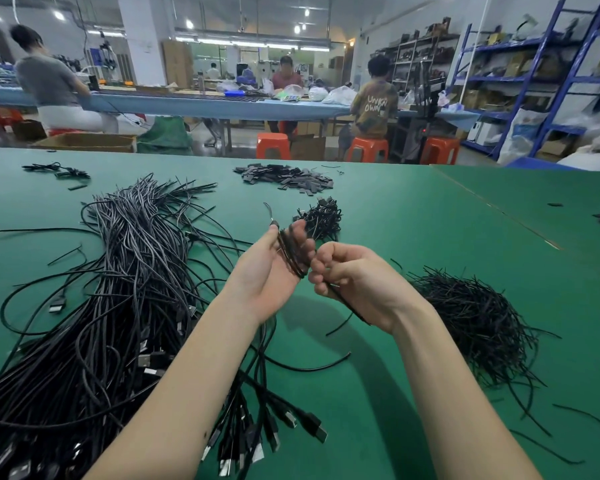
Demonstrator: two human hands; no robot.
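Head cam, looking down at both hands held up over the green table [430, 220]. The left hand [271, 275] is palm-up with its fingers pointing away, and a coiled cable [291, 251] is looped round them. The thumb sits against the coil's left side, so that hand has hold of it, fingers only loosely bent. The right hand [355, 278] is just beside it, knuckles nearly touching the coil, balled into a fist round a thin black strand [349, 304] that pokes out below the fist toward the wrist. Can't tell if that strand is a tie or the cable's own tail.

Left of the left hand is a big heap of loose black cables [125, 271], with USB plugs [312, 424] fanned out under the forearm. Right of the right hand is a messy pile of thin black ties [471, 317]. Just beyond the fingertips lies a small bundle of coiled cables [321, 218], and farther out a scatter of flat black pieces [284, 178].
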